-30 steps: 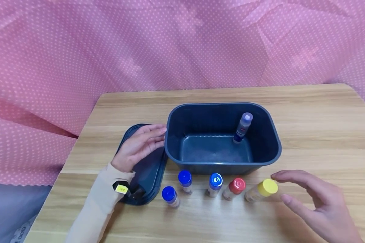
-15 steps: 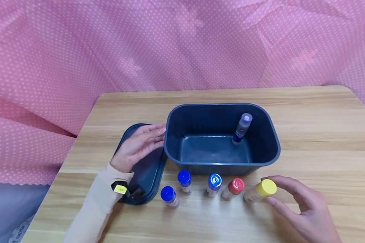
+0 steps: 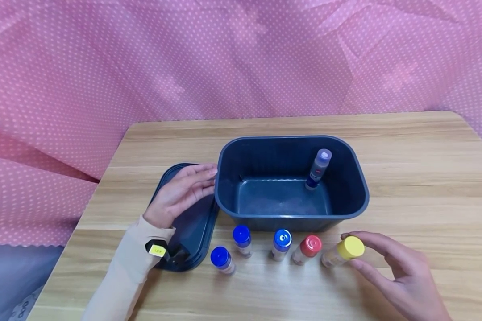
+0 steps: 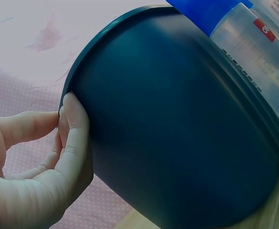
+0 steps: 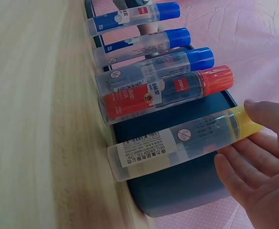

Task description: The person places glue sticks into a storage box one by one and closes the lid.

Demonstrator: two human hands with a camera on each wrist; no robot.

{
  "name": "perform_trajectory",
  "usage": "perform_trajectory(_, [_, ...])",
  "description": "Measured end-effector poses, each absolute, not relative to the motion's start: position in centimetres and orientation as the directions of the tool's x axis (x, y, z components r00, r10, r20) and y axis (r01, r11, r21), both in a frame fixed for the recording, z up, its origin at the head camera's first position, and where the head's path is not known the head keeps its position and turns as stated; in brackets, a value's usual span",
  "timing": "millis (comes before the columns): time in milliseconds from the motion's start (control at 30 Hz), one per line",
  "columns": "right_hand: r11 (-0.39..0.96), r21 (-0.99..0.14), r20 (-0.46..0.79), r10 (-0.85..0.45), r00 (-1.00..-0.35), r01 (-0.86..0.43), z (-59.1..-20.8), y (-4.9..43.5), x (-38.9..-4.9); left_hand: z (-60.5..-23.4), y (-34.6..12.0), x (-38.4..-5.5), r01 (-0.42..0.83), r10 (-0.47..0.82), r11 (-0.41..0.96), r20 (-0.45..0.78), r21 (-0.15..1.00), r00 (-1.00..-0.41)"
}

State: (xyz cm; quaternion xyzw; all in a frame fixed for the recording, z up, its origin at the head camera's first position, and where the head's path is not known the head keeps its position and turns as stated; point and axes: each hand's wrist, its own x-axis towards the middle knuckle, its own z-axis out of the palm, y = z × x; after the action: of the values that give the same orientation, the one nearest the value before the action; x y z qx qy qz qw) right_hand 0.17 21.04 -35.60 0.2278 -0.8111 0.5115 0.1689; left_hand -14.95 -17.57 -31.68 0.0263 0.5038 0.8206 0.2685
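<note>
My right hand (image 3: 405,269) pinches the yellow cap of a clear glue bottle (image 5: 177,138) between thumb and fingers. That bottle (image 3: 335,257) stands on the table at the right end of a row. To its left are a red-capped glue bottle (image 3: 307,248) and three blue-capped glue bottles (image 3: 281,243). Behind the row stands a dark blue bin (image 3: 289,217), with another glue bottle (image 3: 318,169) leaning inside near its right wall. My left hand (image 3: 180,194), fingers nearly straight, touches the bin's left end; in the left wrist view its fingertips (image 4: 72,102) meet the rim.
A dark blue lid (image 3: 194,223) lies on the wooden table (image 3: 417,178) left of the bin, beneath my left hand and wrist. Pink dotted cloth (image 3: 241,62) hangs behind the table and down its left side.
My right hand has moved left to the yellow-capped glue bottle, and its thumb and fingers have closed on the cap. My left hand stays at the bin.
</note>
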Motion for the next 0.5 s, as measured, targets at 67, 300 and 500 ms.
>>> perform_trajectory(67, [0.416,-0.762,0.460,-0.189,-0.867,-0.495,-35.34,20.93,0.31,-31.65,-17.55,-14.95,-0.416,0.473,-0.352,-0.225,0.839,-0.852])
perform_trajectory(300, [0.448,-0.757,0.443,-0.183,-0.878,-0.475,-35.35,20.86,0.36,-31.62,-17.47,-14.94,-0.418,0.471,-0.353,-0.227,0.837,-0.852])
perform_trajectory(500, [0.417,-0.726,0.516,-0.194,-0.835,-0.546,-35.60,20.93,0.19,-31.70,-17.40,-14.84,-0.413,0.453,-0.342,-0.237,0.844,-0.859])
